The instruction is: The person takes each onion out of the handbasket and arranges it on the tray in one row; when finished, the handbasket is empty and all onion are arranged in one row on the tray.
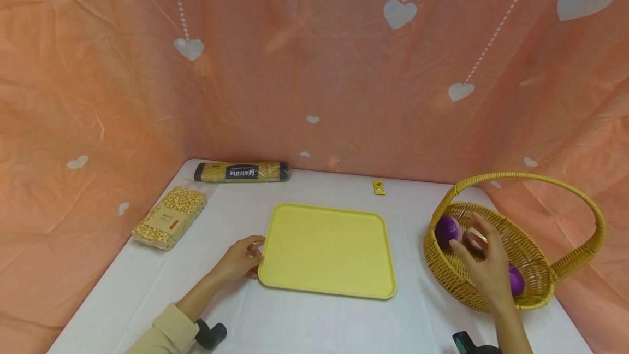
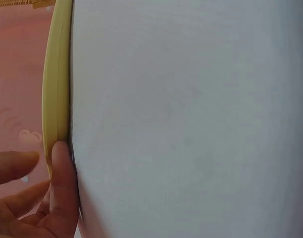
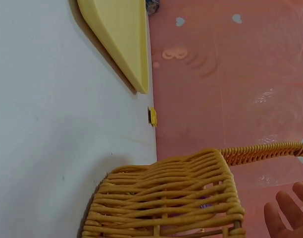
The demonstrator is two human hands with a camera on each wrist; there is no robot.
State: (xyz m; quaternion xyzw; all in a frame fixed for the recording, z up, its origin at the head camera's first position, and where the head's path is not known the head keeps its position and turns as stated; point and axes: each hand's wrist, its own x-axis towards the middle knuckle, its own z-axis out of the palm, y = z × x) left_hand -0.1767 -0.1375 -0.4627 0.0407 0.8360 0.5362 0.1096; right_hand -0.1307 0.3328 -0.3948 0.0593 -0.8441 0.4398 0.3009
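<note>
My left hand [image 1: 241,260] is at the left edge of a yellow tray [image 1: 326,250] lying flat on the table. In the left wrist view, one fingertip touches the tray's rim [image 2: 57,89] and the thumb stands apart from it. Over a wicker basket [image 1: 454,282] at the right, my right hand [image 1: 488,269] reaches in with thumb and fingers spread, holding nothing. Beside its fingers lie a glossy purple round thing [image 1: 448,229] and a brownish one with a white patch [image 1: 474,239]. Another purple one [image 1: 516,280], partly hidden, lies right of the hand.
A black-and-gold spaghetti pack [image 1: 242,172] lies at the back left, with a bag of corn kernels [image 1: 172,217] nearer. Behind the tray lies a small yellow packet [image 1: 378,187]. The basket's tall handle [image 1: 530,177] arches above it. A peach cloth [image 1: 334,70] hangs behind.
</note>
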